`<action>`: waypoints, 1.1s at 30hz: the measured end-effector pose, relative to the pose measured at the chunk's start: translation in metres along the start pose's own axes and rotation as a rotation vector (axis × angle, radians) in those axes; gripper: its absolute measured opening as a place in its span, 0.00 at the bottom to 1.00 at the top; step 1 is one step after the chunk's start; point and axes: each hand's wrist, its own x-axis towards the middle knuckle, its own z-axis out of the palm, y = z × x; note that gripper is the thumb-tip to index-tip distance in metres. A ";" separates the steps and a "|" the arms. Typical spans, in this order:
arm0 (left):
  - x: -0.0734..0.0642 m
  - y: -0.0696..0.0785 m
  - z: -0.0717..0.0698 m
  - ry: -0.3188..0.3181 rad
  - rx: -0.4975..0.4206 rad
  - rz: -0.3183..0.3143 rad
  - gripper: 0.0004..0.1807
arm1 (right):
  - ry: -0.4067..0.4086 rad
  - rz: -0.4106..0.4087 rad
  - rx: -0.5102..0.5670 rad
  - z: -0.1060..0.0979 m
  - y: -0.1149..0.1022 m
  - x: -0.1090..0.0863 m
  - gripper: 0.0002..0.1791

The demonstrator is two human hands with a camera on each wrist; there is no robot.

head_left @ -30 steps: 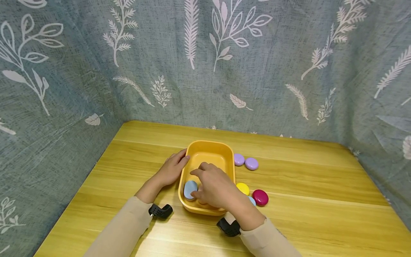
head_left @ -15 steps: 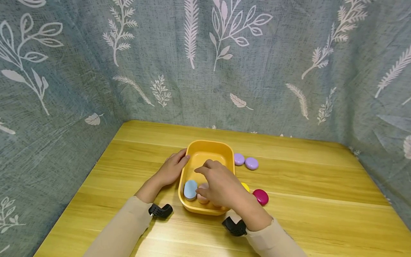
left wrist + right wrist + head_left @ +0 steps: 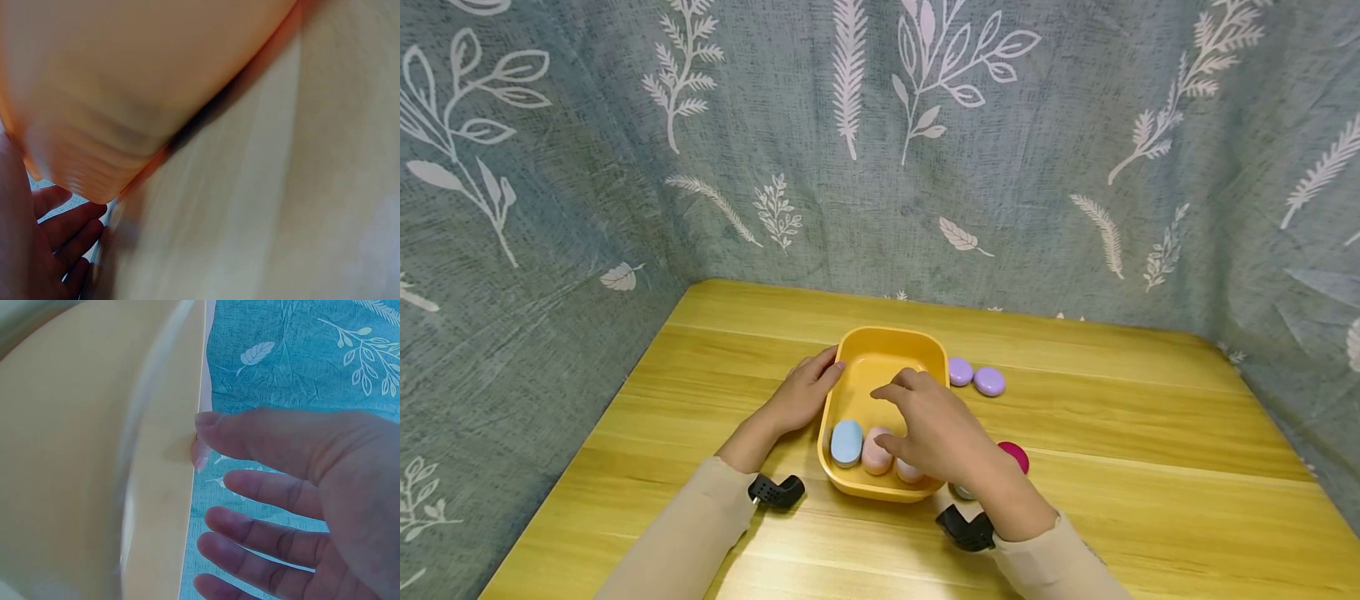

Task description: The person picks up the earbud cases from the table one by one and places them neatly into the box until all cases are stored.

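Observation:
A yellow-orange rectangular box (image 3: 880, 331) stands on the table. My left hand (image 3: 805, 392) holds its left wall, thumb over the rim and fingers along the outside; the left wrist view shows these fingers (image 3: 72, 231) at the box's outer wall. Along the near end inside lie a light blue oval piece (image 3: 846, 442), a pale pink oval piece (image 3: 877, 455) and another pale piece (image 3: 908, 472), partly covered by my right hand. My right hand (image 3: 928, 425) hovers over the box's right side, fingers apart and holding nothing. Its spread fingers (image 3: 250, 528) show in the right wrist view.
Two glossy lilac discs (image 3: 988, 382) lie right of the box on the wooden table (image 3: 1150, 433). A crimson disc (image 3: 1017, 455) shows behind my right forearm, and a greyish piece (image 3: 962, 492) peeks out under the wrist. A patterned grey-blue curtain (image 3: 865, 217) surrounds the table.
My right hand has drawn back to the right across the box, uncovering the pink piece and the pale one beside it. It now hides the yellow disc. My left hand has stayed put.

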 end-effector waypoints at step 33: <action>0.002 -0.001 0.000 0.001 -0.013 0.048 0.33 | 0.081 0.034 0.027 -0.010 0.030 -0.021 0.26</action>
